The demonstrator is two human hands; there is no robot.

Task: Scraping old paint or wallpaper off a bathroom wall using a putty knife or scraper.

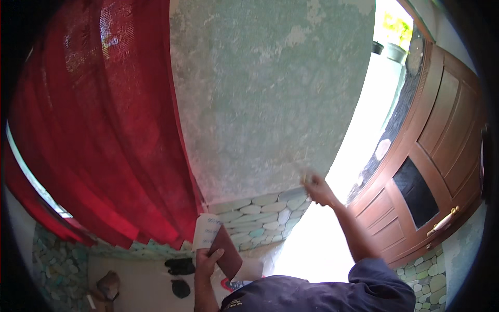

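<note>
My left hand (206, 263) grips a sheet of sandpaper (228, 253) low in front of me, thumb on top. The sheet is folded, showing its reddish-brown grit face and a pale backing with printed marks. Up and to the right, my right hand (319, 191) is raised by the right edge of a grey-green plastered wall (269, 101). Its fingers are closed around a small hand tool (307, 178), too blurred to name exactly. Whether the tool touches the wall cannot be told. Pale patches and scuffs mark the plaster.
Red curtains (117, 136) hang left of the wall. A band of flat stones (261, 212) runs along its foot. Rightward is a bright doorway (319, 245) with an open brown wooden door (440, 128). Dark items (180, 267) and a brown object (108, 284) lie on the floor.
</note>
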